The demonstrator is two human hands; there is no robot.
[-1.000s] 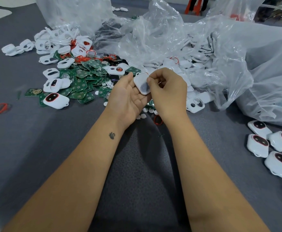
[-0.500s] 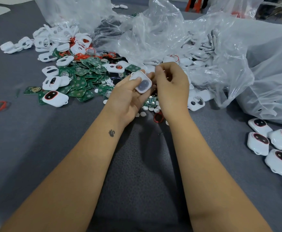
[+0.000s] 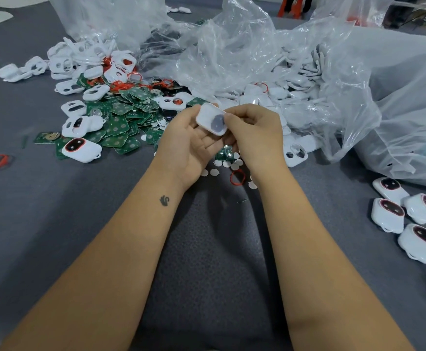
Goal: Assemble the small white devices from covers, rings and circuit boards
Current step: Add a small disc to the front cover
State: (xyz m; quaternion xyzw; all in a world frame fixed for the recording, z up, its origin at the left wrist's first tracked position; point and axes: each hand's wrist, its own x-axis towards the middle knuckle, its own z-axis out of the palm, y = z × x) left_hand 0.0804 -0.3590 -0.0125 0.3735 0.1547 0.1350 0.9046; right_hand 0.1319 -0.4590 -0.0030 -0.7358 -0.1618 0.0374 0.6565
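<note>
While both hands work it at twelve o'clock from the forearms, a white cover (image 3: 212,119) is being fitted out.

Its hollow side faces up, a grey oval showing inside; the left hand (image 3: 186,143) cradles it on curled fingers with the thumb at its upper edge, and the right hand (image 3: 256,138) pinches its three o'clock edge, fingertips bent inward. Whether a small part sits under those fingertips cannot be told. My reading: an early step, seating an insert in the cover. Next calls for a circuit board (image 3: 120,127) from the green pile at ten o'clock and a red ring (image 3: 237,177) lying just below the hands on the grey table (image 3: 55,224). Finished devices (image 3: 389,214) cluster at four o'clock; clear plastic bags (image 3: 333,72) of covers lie at one o'clock.
</note>
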